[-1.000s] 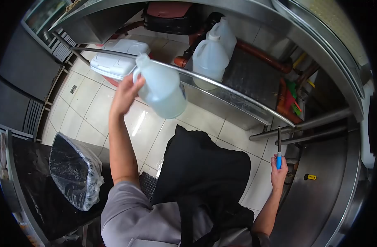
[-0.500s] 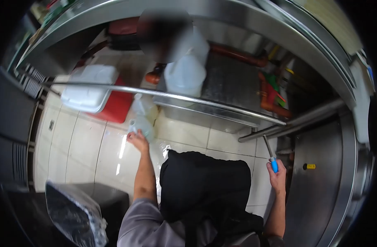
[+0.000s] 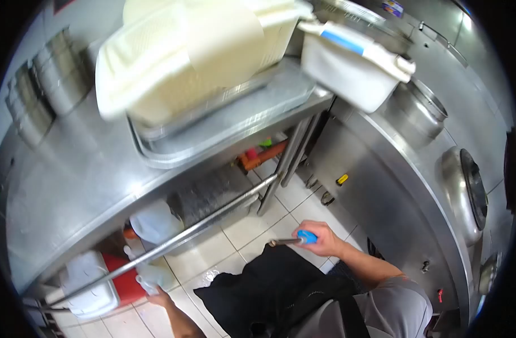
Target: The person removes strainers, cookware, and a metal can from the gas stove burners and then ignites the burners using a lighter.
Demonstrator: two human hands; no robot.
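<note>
My right hand (image 3: 321,239) is closed around the blue handle of a tool (image 3: 306,236) with a metal shaft. The shaft points left over my black apron (image 3: 258,293); its exact kind is not clear. Low on the left, my left hand (image 3: 161,298) overlaps the edge of a translucent plastic jug (image 3: 156,276) in the view. Its fingers look loosely apart, with nothing visible in them; whether they touch the jug I cannot tell. Behind this jug stands a second one, partly hidden by a metal rail (image 3: 204,221).
A steel table (image 3: 72,186) bears a cream plastic tub (image 3: 173,84) and trays. Under it are a larger jug (image 3: 155,222) and a red box with a white lid (image 3: 89,284). On the right, a steel counter (image 3: 376,186) carries a white container (image 3: 348,67) and metal pots.
My view has swung up and right, bringing the tabletop and right counter into sight. My right hand has turned the tool, whose shaft now points left across my front. The left hand stays low.
</note>
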